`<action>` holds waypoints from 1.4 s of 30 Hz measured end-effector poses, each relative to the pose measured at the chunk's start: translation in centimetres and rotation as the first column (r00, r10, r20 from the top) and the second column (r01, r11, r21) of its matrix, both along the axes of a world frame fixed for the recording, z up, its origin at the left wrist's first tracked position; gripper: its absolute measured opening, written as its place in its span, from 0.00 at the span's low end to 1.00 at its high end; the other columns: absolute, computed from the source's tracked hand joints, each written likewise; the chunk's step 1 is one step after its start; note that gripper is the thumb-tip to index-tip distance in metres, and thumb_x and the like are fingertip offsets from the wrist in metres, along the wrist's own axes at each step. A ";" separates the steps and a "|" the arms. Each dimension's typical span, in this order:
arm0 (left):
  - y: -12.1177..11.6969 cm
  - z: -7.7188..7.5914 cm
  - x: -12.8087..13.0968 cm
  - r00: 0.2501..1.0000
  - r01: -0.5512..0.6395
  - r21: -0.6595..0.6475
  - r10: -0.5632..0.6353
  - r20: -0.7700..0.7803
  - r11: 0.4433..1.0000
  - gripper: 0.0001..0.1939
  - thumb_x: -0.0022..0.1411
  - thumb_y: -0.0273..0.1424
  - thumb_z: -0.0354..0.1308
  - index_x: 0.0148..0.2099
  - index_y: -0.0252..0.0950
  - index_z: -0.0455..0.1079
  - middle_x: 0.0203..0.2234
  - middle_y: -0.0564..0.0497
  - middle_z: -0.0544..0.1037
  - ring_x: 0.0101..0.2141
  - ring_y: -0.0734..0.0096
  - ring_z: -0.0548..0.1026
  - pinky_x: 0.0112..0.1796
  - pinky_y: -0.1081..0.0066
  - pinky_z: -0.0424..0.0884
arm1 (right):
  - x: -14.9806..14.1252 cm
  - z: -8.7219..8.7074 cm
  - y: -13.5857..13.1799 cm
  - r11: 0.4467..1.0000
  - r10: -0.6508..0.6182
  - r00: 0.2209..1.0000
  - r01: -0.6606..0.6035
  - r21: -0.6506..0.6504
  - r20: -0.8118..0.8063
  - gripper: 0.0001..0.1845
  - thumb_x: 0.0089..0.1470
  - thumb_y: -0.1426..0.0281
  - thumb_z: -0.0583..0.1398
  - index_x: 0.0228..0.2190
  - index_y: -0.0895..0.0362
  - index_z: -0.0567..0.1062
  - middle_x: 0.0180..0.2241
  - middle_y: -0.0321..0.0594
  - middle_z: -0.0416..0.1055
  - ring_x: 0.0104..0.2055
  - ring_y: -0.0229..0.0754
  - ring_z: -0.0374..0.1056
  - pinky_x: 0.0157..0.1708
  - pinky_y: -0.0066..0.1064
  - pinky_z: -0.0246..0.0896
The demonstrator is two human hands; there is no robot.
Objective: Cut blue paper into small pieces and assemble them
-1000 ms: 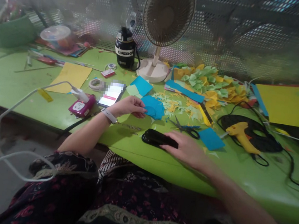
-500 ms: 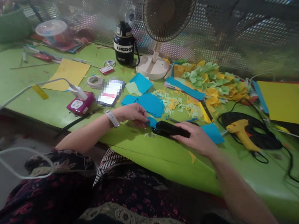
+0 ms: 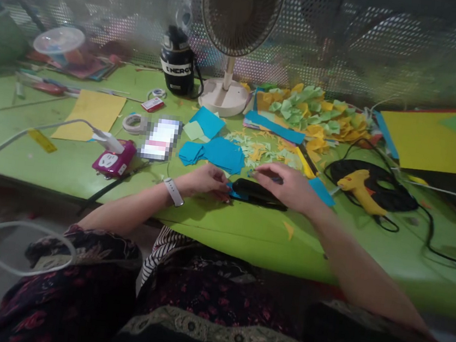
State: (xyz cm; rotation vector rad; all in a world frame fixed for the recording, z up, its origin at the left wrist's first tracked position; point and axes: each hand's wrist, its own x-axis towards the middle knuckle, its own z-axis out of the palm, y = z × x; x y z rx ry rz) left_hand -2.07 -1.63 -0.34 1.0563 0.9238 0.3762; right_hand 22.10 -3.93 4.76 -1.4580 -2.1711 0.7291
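My left hand (image 3: 212, 183) is closed in a pinch on a small piece of blue paper (image 3: 229, 186), mostly hidden by the fingers. The paper's edge meets the front of a black stapler (image 3: 258, 192) lying on the green table. Just above the stapler is my right hand (image 3: 282, 181), its thumb and fingers curved and apart, off the stapler's top. A thin bluish tip (image 3: 251, 173) shows at those fingertips; what it belongs to is hidden. Behind my left hand lie overlapping cut blue papers (image 3: 225, 155).
Green and yellow paper scraps (image 3: 265, 149) and a yellow cutter (image 3: 306, 162) lie beyond my hands. A yellow glue gun (image 3: 359, 190) rests at right. Left are a phone (image 3: 161, 138), purple adapter (image 3: 113, 159) and tape roll (image 3: 134, 123). A fan (image 3: 224, 99) and bottle (image 3: 176, 69) stand behind.
My right hand has let go of the stapler and moved up behind it. My left hand still pinches the blue paper at the stapler's front. The view has shifted slightly.
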 end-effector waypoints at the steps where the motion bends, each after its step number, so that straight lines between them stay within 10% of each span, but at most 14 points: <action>1: 0.0 0.0 0.1 1.000 -0.008 0.001 0.008 0.001 1.000 0.13 0.54 0.29 0.72 0.31 0.31 0.68 0.24 0.46 0.82 0.27 0.71 0.82 0.30 0.74 0.76 | -0.6 0.0 0.4 1.000 -0.007 1.000 0.007 0.015 -0.007 0.21 0.60 0.51 0.57 0.38 0.54 0.79 0.42 0.45 0.78 0.42 0.48 0.74 0.45 0.41 0.69; 12: -0.3 0.4 0.1 0.999 -0.041 -0.021 0.041 -0.008 0.999 0.15 0.54 0.28 0.72 0.30 0.32 0.65 0.24 0.46 0.82 0.28 0.69 0.82 0.32 0.72 0.77 | -5.8 -1.8 3.2 0.991 0.010 0.995 -0.023 0.129 0.103 0.22 0.64 0.52 0.54 0.40 0.56 0.77 0.44 0.48 0.75 0.49 0.52 0.70 0.50 0.42 0.62; 42: 0.2 0.2 -0.3 0.999 -0.036 -0.007 0.036 -0.027 0.999 0.13 0.53 0.26 0.71 0.31 0.33 0.66 0.24 0.47 0.82 0.29 0.70 0.82 0.35 0.71 0.77 | -6.3 -4.4 4.1 0.989 0.078 0.980 -0.099 0.109 0.185 0.20 0.66 0.62 0.51 0.50 0.57 0.75 0.52 0.51 0.73 0.57 0.54 0.66 0.57 0.47 0.61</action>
